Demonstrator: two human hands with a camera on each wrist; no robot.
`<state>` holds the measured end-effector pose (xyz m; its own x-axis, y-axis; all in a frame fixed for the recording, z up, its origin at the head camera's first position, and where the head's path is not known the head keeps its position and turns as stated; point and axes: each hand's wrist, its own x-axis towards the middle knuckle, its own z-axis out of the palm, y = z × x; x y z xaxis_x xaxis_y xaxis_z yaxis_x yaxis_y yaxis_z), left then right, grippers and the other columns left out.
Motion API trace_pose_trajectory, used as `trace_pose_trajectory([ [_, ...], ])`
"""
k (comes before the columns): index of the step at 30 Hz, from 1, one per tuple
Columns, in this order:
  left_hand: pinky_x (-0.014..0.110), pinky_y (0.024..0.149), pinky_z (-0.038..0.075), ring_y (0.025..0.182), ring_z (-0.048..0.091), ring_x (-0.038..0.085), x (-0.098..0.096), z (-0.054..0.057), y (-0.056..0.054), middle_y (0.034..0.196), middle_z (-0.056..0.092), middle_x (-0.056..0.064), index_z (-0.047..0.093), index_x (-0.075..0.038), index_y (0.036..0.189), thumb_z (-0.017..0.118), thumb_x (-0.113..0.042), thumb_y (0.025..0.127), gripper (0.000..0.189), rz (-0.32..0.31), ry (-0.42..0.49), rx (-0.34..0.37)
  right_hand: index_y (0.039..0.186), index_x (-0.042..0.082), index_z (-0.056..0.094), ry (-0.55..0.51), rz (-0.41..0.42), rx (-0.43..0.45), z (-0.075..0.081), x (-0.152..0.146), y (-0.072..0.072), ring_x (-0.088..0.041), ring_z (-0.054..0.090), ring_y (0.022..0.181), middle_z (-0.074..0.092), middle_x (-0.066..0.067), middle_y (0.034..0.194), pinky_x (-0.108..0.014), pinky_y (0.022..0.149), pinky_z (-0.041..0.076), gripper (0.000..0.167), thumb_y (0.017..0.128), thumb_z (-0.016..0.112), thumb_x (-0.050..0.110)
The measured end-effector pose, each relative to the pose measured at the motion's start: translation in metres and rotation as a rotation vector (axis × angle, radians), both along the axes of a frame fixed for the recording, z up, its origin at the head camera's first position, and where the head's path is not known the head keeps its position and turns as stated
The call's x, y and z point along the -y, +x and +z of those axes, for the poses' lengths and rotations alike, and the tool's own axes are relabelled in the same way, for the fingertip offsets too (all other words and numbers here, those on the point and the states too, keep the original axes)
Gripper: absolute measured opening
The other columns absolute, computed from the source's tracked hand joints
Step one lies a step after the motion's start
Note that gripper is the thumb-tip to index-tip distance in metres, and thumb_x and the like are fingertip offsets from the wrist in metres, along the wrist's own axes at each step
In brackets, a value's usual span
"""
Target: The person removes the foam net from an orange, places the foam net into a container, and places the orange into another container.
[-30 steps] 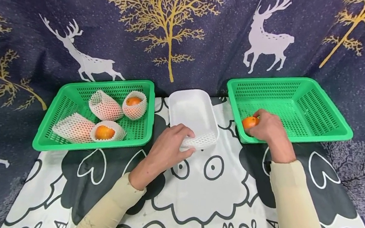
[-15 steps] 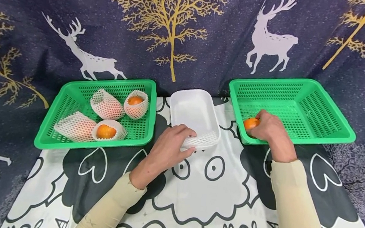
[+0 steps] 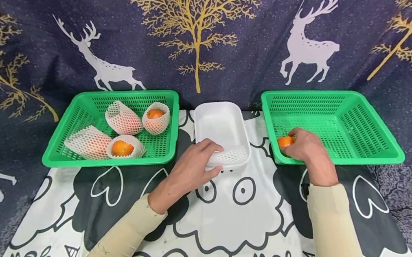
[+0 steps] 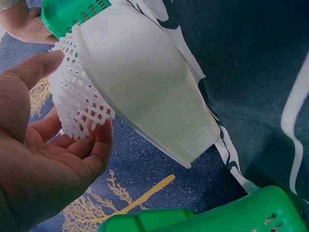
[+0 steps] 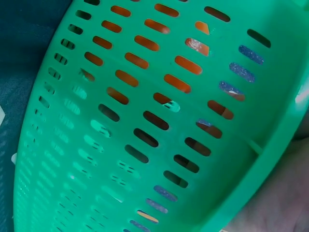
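Note:
My left hand holds a white foam net sleeve over the near end of a white tray. In the left wrist view the foam net sleeve sits between thumb and curled fingers, beside the outer wall of the tray. Inside the right green basket, at its near left corner, my right hand grips an orange. The right wrist view is mostly the slotted wall of that basket; parts of the orange show through the slots.
A left green basket holds several oranges in foam nets, one being a netted orange. The tray stands between the two baskets. A patterned cloth covers the table, and a dark curtain hangs behind.
Both hands keep their places on the foam net and the orange. The orange appears to have turned a little under the right fingers. The head view has drifted slightly.

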<state>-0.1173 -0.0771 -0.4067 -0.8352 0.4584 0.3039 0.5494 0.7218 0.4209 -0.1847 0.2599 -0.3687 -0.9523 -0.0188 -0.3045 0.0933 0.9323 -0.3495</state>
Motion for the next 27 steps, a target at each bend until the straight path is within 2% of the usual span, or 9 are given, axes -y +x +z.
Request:
trace_pose_trajectory([
  [8,0.042,0.094,0.054,0.104,0.067,0.025,0.001,0.001,-0.002,0.124,0.066,0.005,0.069,-0.012,0.129,0.088,-0.025,0.09,0.045,0.004,0.007,-0.005,0.143,-0.007,0.052,0.0,0.004,0.015,0.003,-0.001,0.002,-0.044,0.057,0.099,0.061,-0.031,0.124,-0.052,0.081,0.05,0.065,0.089,0.07,0.024],
  [16,0.044,0.094,0.054,0.105,0.068,0.026,0.001,0.002,-0.003,0.122,0.066,0.005,0.069,-0.011,0.128,0.087,-0.025,0.09,0.045,0.003,-0.004,-0.031,0.149,-0.006,0.048,-0.032,-0.012,0.0,0.008,-0.001,0.006,-0.045,0.055,0.105,0.059,-0.031,0.129,-0.054,0.085,0.05,0.071,0.091,0.069,0.03],
  [20,0.045,0.095,0.053,0.106,0.068,0.027,0.002,0.003,-0.003,0.122,0.067,0.005,0.069,-0.011,0.128,0.087,-0.025,0.09,0.044,-0.003,-0.009,-0.045,0.15,-0.006,0.046,-0.063,-0.031,-0.071,0.012,0.0,0.012,-0.049,0.055,0.115,0.057,-0.033,0.135,-0.061,0.091,0.049,0.07,0.098,0.066,0.037],
  [27,0.047,0.098,0.052,0.111,0.067,0.026,0.003,0.005,-0.003,0.123,0.066,0.005,0.068,-0.012,0.128,0.087,-0.025,0.09,0.045,0.009,-0.015,-0.058,0.146,-0.007,0.052,-0.145,-0.077,-0.296,0.015,0.011,0.027,-0.052,0.055,0.119,0.057,-0.034,0.138,-0.066,0.094,0.046,0.062,0.101,0.066,0.033],
])
